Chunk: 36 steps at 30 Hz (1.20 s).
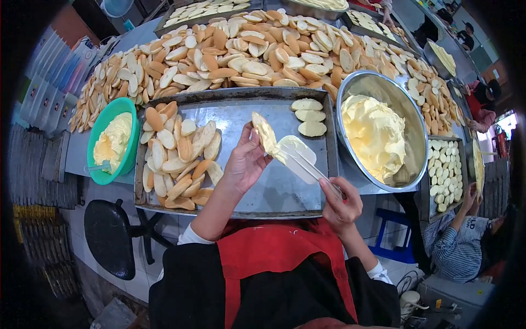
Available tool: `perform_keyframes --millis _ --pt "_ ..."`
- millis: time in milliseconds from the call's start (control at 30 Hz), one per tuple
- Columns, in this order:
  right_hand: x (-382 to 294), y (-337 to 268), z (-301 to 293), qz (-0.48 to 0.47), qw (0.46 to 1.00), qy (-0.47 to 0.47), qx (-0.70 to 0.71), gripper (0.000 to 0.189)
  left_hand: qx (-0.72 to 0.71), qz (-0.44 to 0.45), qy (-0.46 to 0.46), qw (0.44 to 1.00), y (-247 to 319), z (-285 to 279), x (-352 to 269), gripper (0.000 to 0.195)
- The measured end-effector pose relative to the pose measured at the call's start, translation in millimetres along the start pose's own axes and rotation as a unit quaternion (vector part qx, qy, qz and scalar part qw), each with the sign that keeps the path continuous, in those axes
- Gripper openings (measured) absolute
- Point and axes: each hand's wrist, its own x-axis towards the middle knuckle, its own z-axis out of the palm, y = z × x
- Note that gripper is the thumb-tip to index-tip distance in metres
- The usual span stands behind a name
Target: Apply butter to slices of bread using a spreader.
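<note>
My left hand [248, 158] holds up a slice of bread [264, 133] whose face is coated with pale yellow cream. In my right hand [342, 201] is the thin handle of a white spatula [299, 156]; its blade touches the lower end of the slice. Both hands are over a metal baking tray [263, 201]. Loose bread slices [181, 152] lie heaped in the tray's left part. Several cream-coated slices [309, 116] lie in a column at its upper right corner. Right of the tray, a steel bowl [411, 164] holds a mound of yellow cream [372, 135].
A large pile of bread slices [254, 57] spreads behind the tray. At left stands a green plastic bowl [132, 142] of cream with a utensil in it. Another tray of coated pieces [446, 172] is at right, near a co-worker [460, 242]. A black chair [109, 238] stands below left.
</note>
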Motion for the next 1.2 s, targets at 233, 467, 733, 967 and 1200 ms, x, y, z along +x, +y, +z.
perform_keyframes --millis 233,467,733,967,1200 --pt "0 17 37 -0.046 0.997 0.055 -0.023 0.051 -0.023 -0.064 -0.043 0.997 -13 2 -9 0.036" --pt "22 29 49 0.027 0.999 0.013 -0.012 0.050 -0.035 -0.106 -0.093 0.989 -24 -20 -9 0.051" --pt "10 21 14 0.221 0.970 0.078 0.067 0.035 0.062 -0.154 -0.094 0.982 -10 -25 10 0.045" --pt "-9 22 -14 0.249 0.957 0.139 0.050 0.033 0.290 -0.254 -0.142 0.912 -37 -24 61 0.046" --pt "-16 20 -22 0.266 0.951 0.147 0.064 0.034 0.602 -0.294 -0.272 0.691 -67 -11 120 0.042"
